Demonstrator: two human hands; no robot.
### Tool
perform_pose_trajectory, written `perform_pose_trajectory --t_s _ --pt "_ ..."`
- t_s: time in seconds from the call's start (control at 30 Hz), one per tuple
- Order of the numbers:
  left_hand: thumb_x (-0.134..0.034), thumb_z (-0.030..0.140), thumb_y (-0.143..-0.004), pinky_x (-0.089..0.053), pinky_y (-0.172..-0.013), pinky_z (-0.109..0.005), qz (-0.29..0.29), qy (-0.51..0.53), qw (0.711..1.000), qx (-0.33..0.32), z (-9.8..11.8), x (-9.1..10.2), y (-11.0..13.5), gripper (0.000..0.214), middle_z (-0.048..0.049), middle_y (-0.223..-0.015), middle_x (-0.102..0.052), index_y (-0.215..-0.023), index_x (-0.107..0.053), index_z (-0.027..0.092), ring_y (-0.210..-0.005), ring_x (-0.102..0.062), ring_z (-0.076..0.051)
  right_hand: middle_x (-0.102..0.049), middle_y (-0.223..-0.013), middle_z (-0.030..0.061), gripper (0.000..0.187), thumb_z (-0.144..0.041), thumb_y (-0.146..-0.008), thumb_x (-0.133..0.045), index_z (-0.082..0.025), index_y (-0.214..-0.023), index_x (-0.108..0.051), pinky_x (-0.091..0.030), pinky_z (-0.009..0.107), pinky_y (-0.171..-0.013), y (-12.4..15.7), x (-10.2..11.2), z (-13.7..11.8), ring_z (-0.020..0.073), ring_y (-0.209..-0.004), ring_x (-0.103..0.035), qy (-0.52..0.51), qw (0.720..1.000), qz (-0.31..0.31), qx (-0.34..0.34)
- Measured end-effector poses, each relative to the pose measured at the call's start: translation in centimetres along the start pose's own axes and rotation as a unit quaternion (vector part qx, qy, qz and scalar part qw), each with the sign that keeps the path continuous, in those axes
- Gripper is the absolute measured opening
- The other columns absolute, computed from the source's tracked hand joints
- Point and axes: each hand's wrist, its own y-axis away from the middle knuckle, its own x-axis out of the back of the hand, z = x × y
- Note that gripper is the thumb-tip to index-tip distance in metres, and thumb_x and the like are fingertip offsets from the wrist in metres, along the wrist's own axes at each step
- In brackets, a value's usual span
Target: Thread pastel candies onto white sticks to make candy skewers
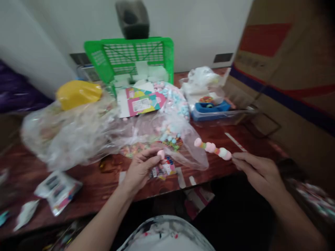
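Observation:
My right hand [258, 170] pinches the near end of a thin skewer [213, 148] threaded with pink and white marshmallows and coloured ring sweets. It points left and slightly up over the wooden table [99, 184]. My left hand [142, 165] is closed on one small pink marshmallow [161, 153] at its fingertips, just in front of a clear plastic bag [167, 139] with coloured sweets inside. The skewer tip and the pink marshmallow are a short way apart.
A green plastic basket [131, 57] stands tilted at the back with a yellow object [77, 93] to its left. A printed card box [141, 101], crumpled clear bags [68, 132], a blue tray [210, 108], small packets [59, 190] and a large cardboard box [288, 69] crowd the table.

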Motion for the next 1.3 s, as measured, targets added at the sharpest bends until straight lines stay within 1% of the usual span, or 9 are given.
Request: perform_pose_trajectory --t_s 0.13,0.2,0.27,0.57,0.73,0.9,1.07,1.13,1.3 --pt "-0.084 0.025 -0.059 -0.049 -0.054 -0.022 0.015 0.080 0.997 -0.012 -0.4 0.7 2.0 0.029 -0.0032 -0.070 -0.071 -0.086 -0.077 0.018 -0.057 -0.061 -0.011 -0.074 -0.088 0.0020 0.030 -0.015 -0.086 -0.057 -0.029 -0.111 -0.067 -0.055 0.026 -0.063 -0.2 -2.5 -6.5 0.0178 -0.073 -0.071 -0.063 0.986 -0.018 0.154" --pt "-0.084 0.026 -0.061 -0.049 -0.055 -0.021 0.018 0.082 0.996 -0.029 -0.4 1.3 2.7 0.027 -0.0032 -0.073 -0.072 -0.086 -0.077 0.019 -0.059 -0.061 -0.010 -0.074 -0.092 0.0034 0.039 -0.010 -0.086 -0.056 -0.028 -0.119 -0.064 -0.057 0.026 -0.066 -0.3 -3.7 -8.5 0.0179 -0.076 -0.071 -0.078 0.976 -0.035 0.200" --pt "-0.082 0.027 -0.064 -0.048 -0.056 -0.021 0.026 0.058 0.997 -0.046 -0.2 2.0 3.4 0.026 -0.0031 -0.076 -0.073 -0.088 -0.077 0.020 -0.061 -0.060 -0.010 -0.074 -0.093 0.0042 0.042 -0.008 -0.086 -0.056 -0.026 -0.123 -0.062 -0.057 0.026 -0.067 -0.4 -4.6 -9.4 0.0180 -0.078 -0.072 -0.082 0.972 -0.045 0.218" --pt "-0.072 0.028 -0.076 -0.050 -0.076 -0.026 0.048 -0.136 0.980 -0.137 -0.8 4.7 4.9 0.020 -0.0066 -0.090 -0.072 -0.093 -0.076 0.018 -0.084 -0.063 -0.017 -0.073 -0.086 0.0010 0.049 -0.008 -0.086 -0.056 -0.032 -0.129 -0.057 -0.057 0.027 -0.062 0.8 -6.0 -10.3 0.0202 -0.079 -0.072 -0.069 0.974 -0.061 0.207" --pt "-0.067 0.027 -0.081 -0.051 -0.079 -0.028 0.028 -0.154 0.974 -0.165 -1.7 5.1 5.1 0.021 -0.0076 -0.094 -0.071 -0.098 -0.075 0.018 -0.087 -0.064 -0.018 -0.073 -0.089 0.0000 0.050 -0.010 -0.086 -0.055 -0.034 -0.129 -0.057 -0.058 0.029 -0.064 1.4 -6.3 -10.8 0.0199 -0.076 -0.071 -0.084 0.978 -0.058 0.184" --pt "-0.065 0.026 -0.083 -0.051 -0.080 -0.028 0.033 -0.153 0.970 -0.184 -1.9 5.0 5.3 0.021 -0.0088 -0.096 -0.071 -0.099 -0.075 0.017 -0.088 -0.065 -0.018 -0.073 -0.091 0.0012 0.049 -0.011 -0.087 -0.055 -0.033 -0.131 -0.055 -0.058 0.030 -0.068 2.2 -6.8 -10.2 0.0207 -0.080 -0.071 -0.074 0.978 -0.072 0.183" --pt "-0.059 0.026 -0.087 -0.051 -0.083 -0.030 0.038 -0.222 0.943 -0.245 -2.3 5.0 5.4 0.023 -0.0094 -0.096 -0.072 -0.103 -0.073 0.017 -0.089 -0.066 -0.019 -0.072 -0.093 0.0036 0.046 -0.010 -0.087 -0.053 -0.029 -0.128 -0.056 -0.058 0.030 -0.073 2.7 -7.5 -9.9 0.0207 -0.082 -0.071 -0.057 0.977 -0.081 0.188" --pt "-0.057 0.027 -0.088 -0.051 -0.084 -0.031 0.057 -0.240 0.941 -0.233 -2.9 4.9 5.4 0.025 -0.0084 -0.098 -0.073 -0.105 -0.072 0.018 -0.091 -0.066 -0.019 -0.072 -0.093 0.0049 0.042 -0.011 -0.087 -0.051 -0.025 -0.126 -0.057 -0.058 0.027 -0.069 3.0 -8.2 -10.1 0.0195 -0.079 -0.071 -0.053 0.976 -0.092 0.188" --pt "-0.054 0.035 -0.091 -0.051 -0.085 -0.031 0.081 -0.194 0.965 -0.156 -4.4 4.6 5.4 0.030 -0.0051 -0.101 -0.072 -0.112 -0.070 0.021 -0.091 -0.065 -0.020 -0.074 -0.085 0.0050 0.033 -0.011 -0.088 -0.044 -0.020 -0.115 -0.060 -0.056 0.024 -0.058 4.4 -10.5 -11.1 0.0168 -0.063 -0.070 -0.037 0.979 -0.115 0.163"
